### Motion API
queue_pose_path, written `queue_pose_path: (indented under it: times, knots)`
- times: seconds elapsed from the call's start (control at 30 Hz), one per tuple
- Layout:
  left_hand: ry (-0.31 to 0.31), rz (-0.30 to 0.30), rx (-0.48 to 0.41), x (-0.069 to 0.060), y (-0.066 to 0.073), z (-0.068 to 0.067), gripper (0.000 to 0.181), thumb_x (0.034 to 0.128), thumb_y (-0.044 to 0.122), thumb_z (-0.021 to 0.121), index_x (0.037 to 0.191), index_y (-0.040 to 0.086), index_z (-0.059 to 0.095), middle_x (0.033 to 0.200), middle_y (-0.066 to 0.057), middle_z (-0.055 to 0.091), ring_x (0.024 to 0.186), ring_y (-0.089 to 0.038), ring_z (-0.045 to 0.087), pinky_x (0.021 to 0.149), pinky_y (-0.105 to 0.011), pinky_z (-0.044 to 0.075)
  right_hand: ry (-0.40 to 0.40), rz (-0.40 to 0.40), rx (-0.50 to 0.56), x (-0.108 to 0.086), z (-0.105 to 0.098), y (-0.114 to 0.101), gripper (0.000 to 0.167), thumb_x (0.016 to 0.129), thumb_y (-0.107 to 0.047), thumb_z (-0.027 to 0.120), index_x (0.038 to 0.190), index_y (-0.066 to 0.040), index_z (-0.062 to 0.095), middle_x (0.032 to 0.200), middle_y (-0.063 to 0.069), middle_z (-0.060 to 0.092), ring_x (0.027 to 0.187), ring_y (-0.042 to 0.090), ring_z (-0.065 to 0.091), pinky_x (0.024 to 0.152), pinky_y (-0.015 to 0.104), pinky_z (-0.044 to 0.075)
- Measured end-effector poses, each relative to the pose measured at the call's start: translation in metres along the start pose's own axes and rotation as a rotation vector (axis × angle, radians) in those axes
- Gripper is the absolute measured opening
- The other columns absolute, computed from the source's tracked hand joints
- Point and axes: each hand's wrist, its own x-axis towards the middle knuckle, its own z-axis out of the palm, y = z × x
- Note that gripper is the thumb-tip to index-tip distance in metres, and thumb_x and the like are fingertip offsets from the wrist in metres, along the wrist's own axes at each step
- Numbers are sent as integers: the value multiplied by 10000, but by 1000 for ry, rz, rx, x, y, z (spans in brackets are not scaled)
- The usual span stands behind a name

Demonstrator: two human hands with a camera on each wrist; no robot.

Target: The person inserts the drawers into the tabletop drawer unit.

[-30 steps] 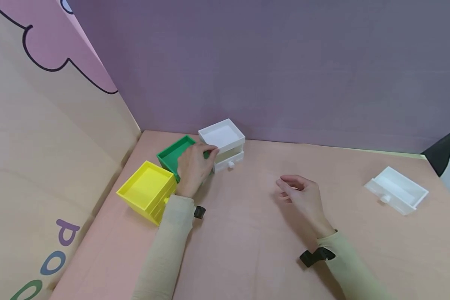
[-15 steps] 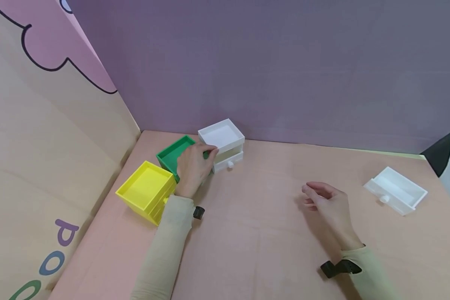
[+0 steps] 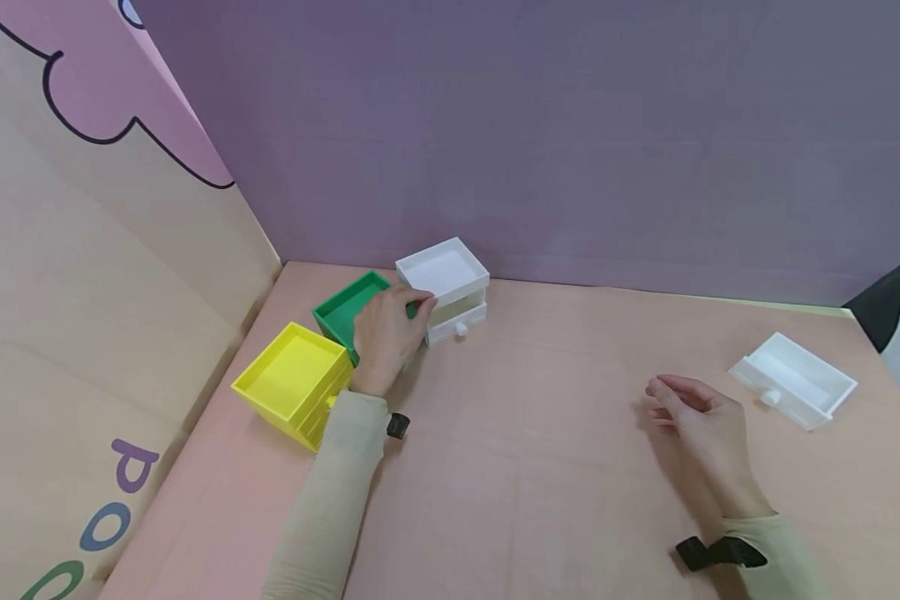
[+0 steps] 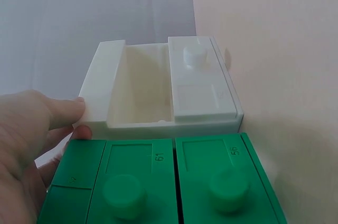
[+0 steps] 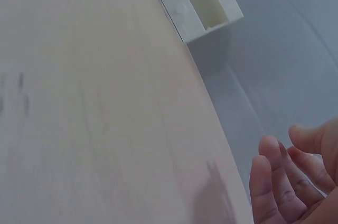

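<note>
My left hand (image 3: pixel 384 335) reaches over the green drawer cabinet (image 3: pixel 345 312) and pinches the near left edge of a small white drawer cabinet (image 3: pixel 447 272) between thumb and fingers. In the left wrist view the thumb lies on the corner of the white cabinet (image 4: pixel 206 86), which has one drawer with a round knob and an open slot beside it. My right hand (image 3: pixel 708 433) hovers over the table with loosely bent fingers and nothing in it. Just beyond it, to the right, lies a loose white drawer (image 3: pixel 798 377), its knob facing the front left.
A yellow drawer cabinet (image 3: pixel 291 375) stands in front of the green one, near my left forearm. Behind the cabinets rises a grey-purple wall (image 3: pixel 570 150), and a cream patterned panel (image 3: pixel 120 275) borders the left side. The table cover (image 3: pixel 495 467) is pink.
My right hand has moved right and slightly nearer to me, towards the loose white drawer. The left hand and the cabinets have stayed in place.
</note>
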Motion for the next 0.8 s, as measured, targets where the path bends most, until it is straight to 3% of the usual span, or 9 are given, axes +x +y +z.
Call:
queue_pose_path:
  times: [0.2,0.4,0.47,0.6,0.7,0.8]
  knots:
    - [-2,6,0,0,1,0,258,1028,399,712,1161,218,839,1120,-5,787,929,-226,723,660,-366,564,20,-2,94,0,-21,5,145,1019,-232,741,1162,-257,746,918,-236,783,743,15,776,668,171,610]
    - [-2,5,0,1,1,0,256,1029,396,711,1162,217,839,1136,-11,787,942,-233,724,663,-369,568,37,11,186,2,-40,12,212,1030,-224,722,1222,-288,657,932,-223,791,727,32,782,642,186,611]
    - [-1,3,2,1,1,-1,259,1029,396,711,1165,216,838,1146,-14,788,947,-236,725,663,-370,569,53,6,155,4,-47,14,259,1035,-235,714,1283,-246,642,937,-234,783,724,28,780,630,193,613]
    - [2,-2,2,0,1,-2,260,1028,396,714,1165,213,838,1159,-19,788,957,-239,726,668,-373,571,119,5,-82,7,-60,20,400,1063,-305,655,1417,-124,614,903,-332,708,712,-48,745,629,155,592]
    - [5,-1,3,0,0,-2,262,1028,398,713,1164,212,839,1160,-21,789,952,-240,726,662,-375,571,191,48,-212,9,-69,22,507,1061,-331,633,1479,-51,571,842,-386,638,668,-88,714,611,126,568]
    - [7,4,4,0,0,-2,264,1029,396,712,1166,208,838,1161,-24,789,952,-243,727,659,-377,574,231,96,-218,11,-77,23,569,1049,-322,634,1516,-11,537,794,-400,600,615,-74,705,584,132,568]
